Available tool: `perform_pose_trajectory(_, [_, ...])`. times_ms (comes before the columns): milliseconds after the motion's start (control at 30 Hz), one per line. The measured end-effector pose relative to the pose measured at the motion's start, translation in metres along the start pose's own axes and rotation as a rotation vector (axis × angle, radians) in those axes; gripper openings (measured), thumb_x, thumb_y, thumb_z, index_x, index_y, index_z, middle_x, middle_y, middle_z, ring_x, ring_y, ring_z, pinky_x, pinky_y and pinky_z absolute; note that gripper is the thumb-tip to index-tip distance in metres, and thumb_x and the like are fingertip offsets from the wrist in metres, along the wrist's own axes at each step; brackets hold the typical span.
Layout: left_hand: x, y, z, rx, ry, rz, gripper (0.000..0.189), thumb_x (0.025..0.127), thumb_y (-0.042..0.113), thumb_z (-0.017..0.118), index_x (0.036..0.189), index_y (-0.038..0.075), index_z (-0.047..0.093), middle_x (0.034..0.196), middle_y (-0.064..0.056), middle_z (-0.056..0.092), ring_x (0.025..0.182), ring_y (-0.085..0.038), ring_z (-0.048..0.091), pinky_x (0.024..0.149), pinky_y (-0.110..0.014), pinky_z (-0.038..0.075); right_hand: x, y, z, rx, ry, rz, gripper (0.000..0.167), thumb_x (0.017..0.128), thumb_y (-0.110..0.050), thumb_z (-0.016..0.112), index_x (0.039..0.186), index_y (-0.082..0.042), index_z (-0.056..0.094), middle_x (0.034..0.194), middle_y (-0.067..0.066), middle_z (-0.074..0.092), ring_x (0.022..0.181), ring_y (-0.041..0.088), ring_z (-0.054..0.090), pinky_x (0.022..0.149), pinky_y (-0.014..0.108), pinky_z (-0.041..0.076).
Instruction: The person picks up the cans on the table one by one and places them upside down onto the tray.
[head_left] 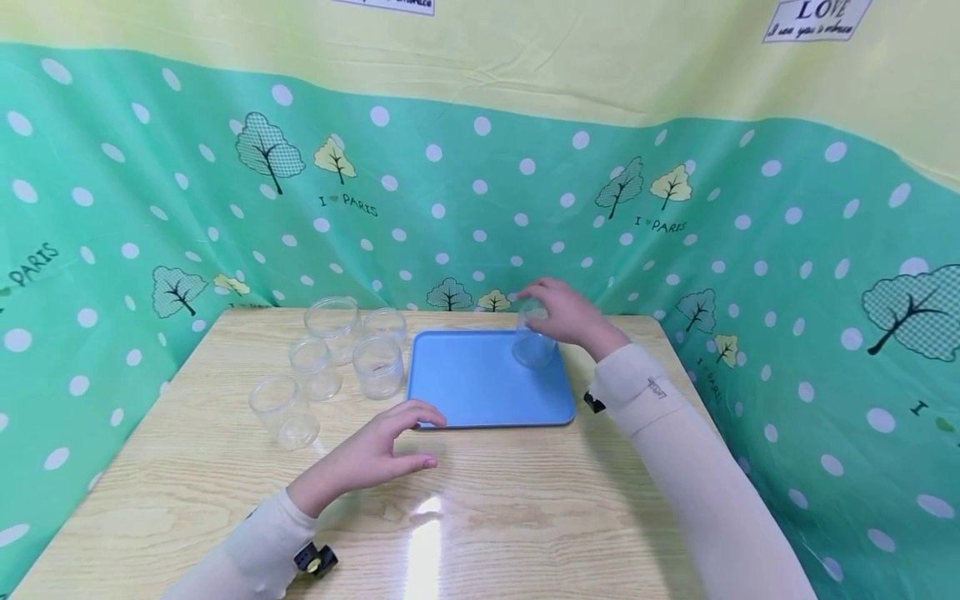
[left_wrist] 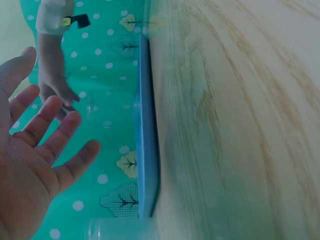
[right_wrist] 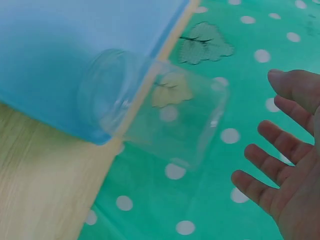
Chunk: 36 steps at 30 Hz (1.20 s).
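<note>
A clear plastic jar (head_left: 534, 348) stands upright on the blue tray (head_left: 480, 383), near its far right corner. Just above the jar is my right hand (head_left: 564, 312); in the right wrist view its fingers (right_wrist: 265, 185) are spread and apart from the jar (right_wrist: 165, 110). My left hand (head_left: 378, 450) hovers by the tray's near left corner, holding nothing. Its fingers (left_wrist: 60, 135) are parted in the left wrist view. Left of the tray stand several more clear jars, among them a near one (head_left: 285, 412) and one beside the tray's edge (head_left: 378, 367).
The light wooden table (head_left: 525, 508) ends at a green dotted cloth (head_left: 450, 208) at the back and both sides. A taller, wider clear jar (head_left: 332, 321) stands at the back left, with another clear jar (head_left: 385, 323) to its right.
</note>
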<state>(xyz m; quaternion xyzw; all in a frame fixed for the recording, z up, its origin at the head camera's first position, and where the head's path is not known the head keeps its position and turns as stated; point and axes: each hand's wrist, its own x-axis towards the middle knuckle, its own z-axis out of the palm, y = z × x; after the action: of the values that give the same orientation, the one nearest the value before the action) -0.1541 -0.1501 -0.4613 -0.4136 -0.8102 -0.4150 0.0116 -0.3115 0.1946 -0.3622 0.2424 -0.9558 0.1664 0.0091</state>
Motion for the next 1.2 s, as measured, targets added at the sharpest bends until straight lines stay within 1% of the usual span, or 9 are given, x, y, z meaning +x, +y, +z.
perform_pose_trajectory(133, [-0.001,-0.001,0.001,0.003,0.003,0.004,0.048,0.089,0.019,0.082,0.131,0.027,0.061,0.13,0.005,0.062,0.123,-0.012,0.058,0.1,-0.043,0.056,-0.011,-0.007,-0.005,0.009,0.065,-0.022,0.045,0.096,-0.029,0.072,0.139,-0.021,0.061,0.146,0.004,0.053,0.138,0.029,0.047,0.112,0.053,0.047])
perform_pose_trajectory(300, [-0.001,-0.002,0.001,0.023,0.008,0.011,0.048,0.089,0.019,0.082,0.132,0.026,0.061,0.13,0.008,0.061,0.123,-0.013,0.058,0.099,-0.045,0.056,-0.026,-0.018,-0.006,-0.003,0.14,-0.091,0.045,0.097,-0.034,0.071,0.14,-0.025,0.061,0.145,0.001,0.054,0.137,0.027,0.048,0.112,0.05,0.047])
perform_pose_trajectory(467, [0.0,-0.001,0.001,0.024,0.007,0.0,0.05,0.088,0.017,0.082,0.132,0.028,0.061,0.13,0.006,0.062,0.123,-0.012,0.058,0.099,-0.046,0.056,-0.045,-0.03,0.0,0.028,0.211,-0.171,0.046,0.096,-0.028,0.073,0.14,-0.02,0.062,0.143,0.003,0.057,0.136,0.027,0.05,0.113,0.048,0.047])
perform_pose_trajectory(633, [0.0,0.001,0.0,0.053,0.012,-0.007,0.048,0.09,0.024,0.081,0.133,0.029,0.06,0.131,0.008,0.061,0.123,-0.011,0.058,0.1,-0.036,0.056,-0.063,-0.039,0.01,0.046,0.259,-0.216,0.048,0.094,-0.028,0.076,0.139,-0.018,0.062,0.141,0.002,0.058,0.135,0.024,0.051,0.113,0.045,0.047])
perform_pose_trajectory(767, [-0.001,0.002,-0.001,0.055,0.012,-0.011,0.047,0.09,0.025,0.081,0.133,0.028,0.06,0.131,0.007,0.062,0.124,-0.011,0.058,0.101,-0.037,0.055,-0.075,-0.044,0.02,0.072,0.304,-0.281,0.05,0.093,-0.026,0.077,0.14,-0.015,0.061,0.14,0.003,0.058,0.134,0.024,0.052,0.112,0.045,0.048])
perform_pose_trajectory(867, [-0.003,0.002,-0.001,0.063,0.016,-0.012,0.048,0.09,0.024,0.081,0.133,0.028,0.059,0.131,0.008,0.061,0.125,-0.012,0.058,0.102,-0.043,0.055,-0.084,-0.048,0.028,0.09,0.322,-0.323,0.052,0.093,-0.027,0.077,0.141,-0.015,0.06,0.141,0.004,0.058,0.135,0.025,0.051,0.112,0.046,0.048])
perform_pose_trajectory(933, [-0.004,0.002,-0.001,0.068,0.018,-0.02,0.048,0.09,0.024,0.081,0.133,0.029,0.059,0.132,0.01,0.06,0.125,-0.012,0.057,0.104,-0.044,0.054,-0.089,-0.051,0.034,0.106,0.321,-0.343,0.052,0.093,-0.026,0.077,0.142,-0.016,0.06,0.141,0.004,0.057,0.135,0.025,0.051,0.111,0.046,0.049])
perform_pose_trajectory(1100, [-0.005,0.004,-0.002,0.105,0.031,-0.019,0.048,0.09,0.027,0.08,0.133,0.029,0.059,0.133,0.012,0.058,0.127,-0.012,0.056,0.109,-0.039,0.051,-0.1,-0.058,0.046,0.128,0.312,-0.371,0.053,0.094,-0.028,0.077,0.143,-0.017,0.058,0.142,0.002,0.057,0.135,0.022,0.052,0.111,0.043,0.05])
perform_pose_trajectory(1200, [-0.007,0.006,-0.004,0.129,0.046,-0.015,0.047,0.09,0.028,0.08,0.133,0.028,0.06,0.134,0.01,0.058,0.128,-0.013,0.056,0.11,-0.039,0.05,-0.105,-0.061,0.051,0.146,0.311,-0.383,0.053,0.094,-0.027,0.077,0.142,-0.016,0.058,0.142,0.002,0.058,0.135,0.022,0.052,0.111,0.043,0.05])
